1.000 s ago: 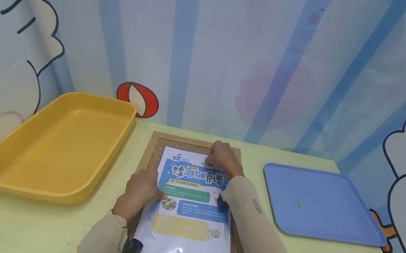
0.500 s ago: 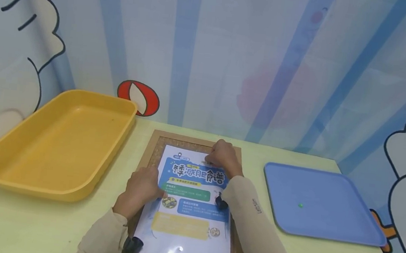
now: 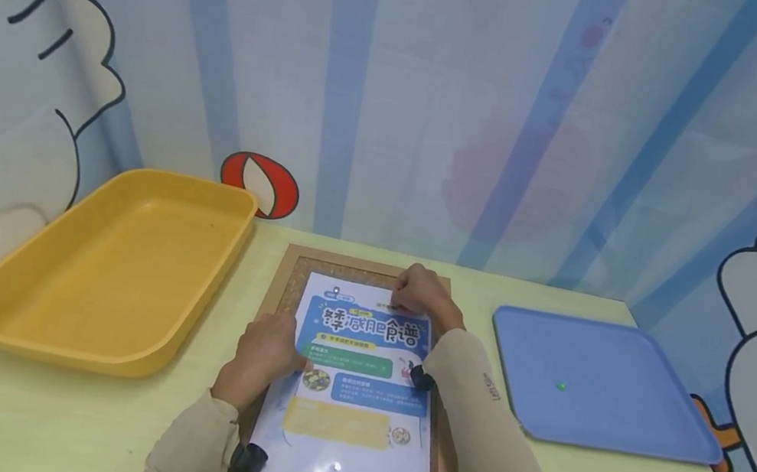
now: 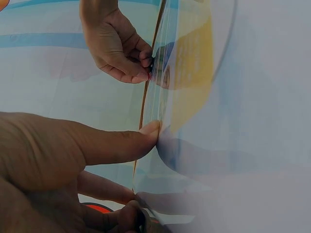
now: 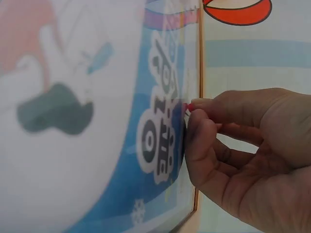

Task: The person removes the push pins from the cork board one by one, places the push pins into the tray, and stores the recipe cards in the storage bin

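A printed poster sheet [image 3: 355, 457] in a glossy clear cover lies on a wood-framed cork board [image 3: 291, 288]. My right hand [image 3: 423, 291] is at the poster's upper right. In the right wrist view, its thumb and index finger pinch a small red push pin [image 5: 190, 107] against the sheet. My left hand [image 3: 265, 351] rests at the poster's left edge. The left wrist view has its straight thumb [image 4: 121, 144] pressing the sheet and an extended finger touching it lower down. A small pale dot [image 3: 336, 291] marks the poster's upper left corner.
To the left stands a deep yellow tray [image 3: 115, 262]. A shallow blue tray [image 3: 611, 391] lies on the right, with a tiny green piece [image 3: 560, 387] in it. Behind the pale yellow table [image 3: 89, 421] hangs a striped cartoon backdrop [image 3: 405, 116].
My right hand and forearm have shifted slightly to the right at the poster's upper corner. My left hand stays in place, and the poster has not visibly moved.
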Demonstrator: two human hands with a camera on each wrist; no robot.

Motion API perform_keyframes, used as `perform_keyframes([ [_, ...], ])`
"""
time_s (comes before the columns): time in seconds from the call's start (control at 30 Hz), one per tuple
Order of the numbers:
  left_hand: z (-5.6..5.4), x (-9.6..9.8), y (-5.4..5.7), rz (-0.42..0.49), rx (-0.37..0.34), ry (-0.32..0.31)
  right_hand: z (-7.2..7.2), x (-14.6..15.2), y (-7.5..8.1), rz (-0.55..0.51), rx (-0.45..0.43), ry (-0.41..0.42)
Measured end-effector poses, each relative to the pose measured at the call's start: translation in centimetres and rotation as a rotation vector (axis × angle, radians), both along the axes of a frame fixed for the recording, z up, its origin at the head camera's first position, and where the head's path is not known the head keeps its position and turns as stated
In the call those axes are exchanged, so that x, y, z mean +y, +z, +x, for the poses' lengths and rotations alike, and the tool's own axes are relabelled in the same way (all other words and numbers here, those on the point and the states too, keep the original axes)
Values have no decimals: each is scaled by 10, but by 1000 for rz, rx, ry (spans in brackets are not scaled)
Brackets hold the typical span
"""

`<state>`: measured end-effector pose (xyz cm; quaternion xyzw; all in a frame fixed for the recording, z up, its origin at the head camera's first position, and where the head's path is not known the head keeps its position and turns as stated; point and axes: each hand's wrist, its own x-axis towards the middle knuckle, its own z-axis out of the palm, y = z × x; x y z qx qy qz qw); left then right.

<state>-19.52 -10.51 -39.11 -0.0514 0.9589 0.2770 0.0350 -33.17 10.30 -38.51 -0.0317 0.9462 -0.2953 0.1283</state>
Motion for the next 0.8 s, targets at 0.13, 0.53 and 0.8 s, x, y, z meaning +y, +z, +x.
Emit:
perform_keyframes([
  [0.13,1,0,1,2,-3,0,1,4,0,-38,-32,-14],
  [0.53,3,0,4,-2,7,9,3,13,1,-238,-116,-70],
  [0.8,3,0,5,-7,-8,9,6,26,1,-351,-152,-28],
])
